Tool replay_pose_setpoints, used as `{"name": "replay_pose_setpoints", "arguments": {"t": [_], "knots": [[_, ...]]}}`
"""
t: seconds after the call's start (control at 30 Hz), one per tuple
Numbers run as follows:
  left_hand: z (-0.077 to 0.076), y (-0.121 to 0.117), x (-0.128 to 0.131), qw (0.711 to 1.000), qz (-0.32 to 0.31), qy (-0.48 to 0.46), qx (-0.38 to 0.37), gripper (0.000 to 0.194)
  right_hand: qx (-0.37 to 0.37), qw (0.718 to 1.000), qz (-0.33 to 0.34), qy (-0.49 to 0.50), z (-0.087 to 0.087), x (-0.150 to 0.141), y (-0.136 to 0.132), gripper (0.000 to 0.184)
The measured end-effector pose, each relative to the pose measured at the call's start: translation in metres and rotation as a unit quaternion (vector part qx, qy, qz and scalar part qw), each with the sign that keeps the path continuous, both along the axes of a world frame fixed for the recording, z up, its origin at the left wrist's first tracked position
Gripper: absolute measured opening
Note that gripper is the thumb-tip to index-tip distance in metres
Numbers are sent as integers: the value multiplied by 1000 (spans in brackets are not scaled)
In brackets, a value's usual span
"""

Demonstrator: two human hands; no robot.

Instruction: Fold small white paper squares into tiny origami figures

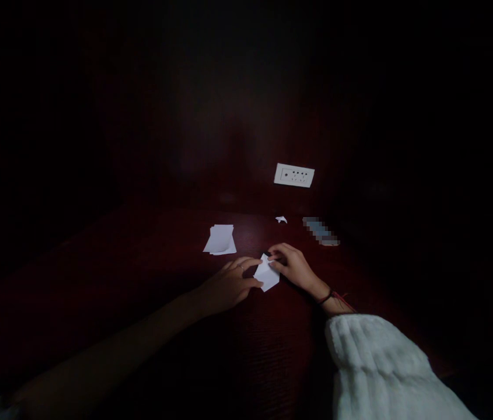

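A small folded sheet of white paper point(267, 276) lies between my two hands on the dark red table. My left hand point(233, 282) reaches it from the left, thumb and index finger spread along its left edge and touching it. From the upper right, my right hand point(293, 265) pinches the paper's upper right side between thumb and fingers. The paper has an angular outline with crease lines across it. Parts of its right edge are hidden by my right fingers.
Several white paper sheets point(220, 239) lie stacked unevenly left of my hands. Farther back is a small folded white paper piece point(281, 220). A blurred phone-like object point(320, 231) lies at the right. A white socket panel point(294, 175) is on the wall behind the table point(158, 245).
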State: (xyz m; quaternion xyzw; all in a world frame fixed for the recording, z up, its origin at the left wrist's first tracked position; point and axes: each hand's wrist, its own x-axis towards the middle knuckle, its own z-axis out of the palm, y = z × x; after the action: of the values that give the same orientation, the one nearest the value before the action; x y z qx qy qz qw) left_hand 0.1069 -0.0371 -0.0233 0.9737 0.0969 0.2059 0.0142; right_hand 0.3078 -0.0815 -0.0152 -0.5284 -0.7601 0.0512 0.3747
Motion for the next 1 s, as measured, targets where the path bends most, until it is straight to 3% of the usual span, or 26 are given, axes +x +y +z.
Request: {"name": "replay_pose_setpoints", "arguments": {"t": [0.17,0.3,0.4,0.53,0.63,0.7,0.83,1.0], "knots": [[-6,5,-1,1000,0,15,-5,34,-26,996,44,-66,-3,4,1,19],[-12,8,0,1000,8,10,-3,34,-66,996,-26,-51,-5,12,3,22],[-14,10,0,1000,18,0,3,37,-128,985,-83,79,-6,13,3,35],[-16,11,0,1000,22,6,3,41,-215,922,-83,312,-2,0,0,46],[-14,9,-1,1000,26,8,-7,42,-236,893,-65,377,-1,-8,-1,49],[-12,8,-1,999,32,5,-12,42,-215,907,-79,353,-3,-9,1,54],[-14,8,-1,999,47,0,-16,42,-125,964,-126,199,-7,-5,2,60],[-17,9,0,999,43,8,-8,42,-99,984,-111,102,-5,-7,-4,59]]}}
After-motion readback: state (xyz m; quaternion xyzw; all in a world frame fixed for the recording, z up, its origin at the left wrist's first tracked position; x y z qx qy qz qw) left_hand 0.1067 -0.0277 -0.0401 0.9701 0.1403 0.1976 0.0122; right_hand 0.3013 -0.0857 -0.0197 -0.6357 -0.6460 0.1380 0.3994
